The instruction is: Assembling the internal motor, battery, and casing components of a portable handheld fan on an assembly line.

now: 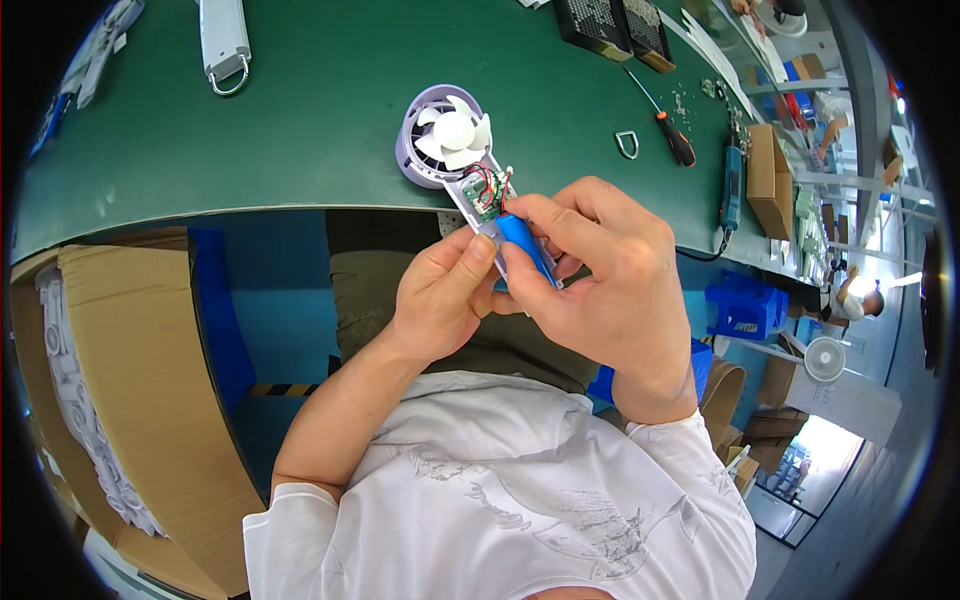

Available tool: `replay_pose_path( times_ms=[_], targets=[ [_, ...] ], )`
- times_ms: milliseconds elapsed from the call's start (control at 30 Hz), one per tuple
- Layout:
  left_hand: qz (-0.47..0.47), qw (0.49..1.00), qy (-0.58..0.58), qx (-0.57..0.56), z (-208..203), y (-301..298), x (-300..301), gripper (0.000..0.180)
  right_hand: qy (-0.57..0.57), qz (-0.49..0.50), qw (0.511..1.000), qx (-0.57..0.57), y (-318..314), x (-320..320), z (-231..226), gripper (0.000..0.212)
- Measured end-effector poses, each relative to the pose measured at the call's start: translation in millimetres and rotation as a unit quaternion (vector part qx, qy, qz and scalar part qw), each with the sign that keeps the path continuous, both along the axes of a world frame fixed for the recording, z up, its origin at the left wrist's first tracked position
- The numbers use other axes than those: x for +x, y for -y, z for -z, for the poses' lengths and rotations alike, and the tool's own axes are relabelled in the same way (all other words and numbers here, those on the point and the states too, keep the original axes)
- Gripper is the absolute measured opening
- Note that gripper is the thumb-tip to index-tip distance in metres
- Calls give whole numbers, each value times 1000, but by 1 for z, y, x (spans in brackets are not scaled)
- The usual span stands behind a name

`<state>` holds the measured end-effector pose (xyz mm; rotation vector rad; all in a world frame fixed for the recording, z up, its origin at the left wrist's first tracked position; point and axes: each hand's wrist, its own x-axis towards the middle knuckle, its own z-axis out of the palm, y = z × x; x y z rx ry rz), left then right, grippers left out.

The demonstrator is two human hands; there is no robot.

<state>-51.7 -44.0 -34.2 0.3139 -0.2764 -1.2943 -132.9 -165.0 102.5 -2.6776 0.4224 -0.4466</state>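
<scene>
A small handheld fan (440, 137) with a pale purple housing and white blades reaches over the table's near edge. Its handle is opened up, showing a green circuit board (487, 196) with thin red and black wires. Below the board, a blue cylindrical battery (525, 243) lies along the handle. My left hand (447, 292) is closed around the handle's left side, thumb on its edge. My right hand (610, 262) pinches at the battery and the wires near its upper end; whether the fingertips grip a wire is hard to see.
On the green table (310, 120) are an orange-black screwdriver (676, 140), a metal ring (627, 145), a teal electric screwdriver (733, 185), black trays of small parts (595, 25) and a grey handle piece (223, 45). A cardboard box (140, 370) of white parts stands at my left.
</scene>
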Motion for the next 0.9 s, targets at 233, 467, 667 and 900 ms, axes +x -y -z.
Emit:
replay_pose_path(
  times_ms=[233,467,667,900],
  targets=[
    [-5,1000,1,2,0,0,0,46,9,8,1000,27,0,0,1,25],
    [-8,1000,0,4,-1,0,-1,46,7,-5,1000,27,0,2,0,24],
    [-13,1000,8,0,1,0,-2,46,-9,7,1000,26,-2,2,-1,25],
    [-14,1000,0,-11,3,0,-3,45,-21,15,999,27,-2,1,-3,24]
  ],
)
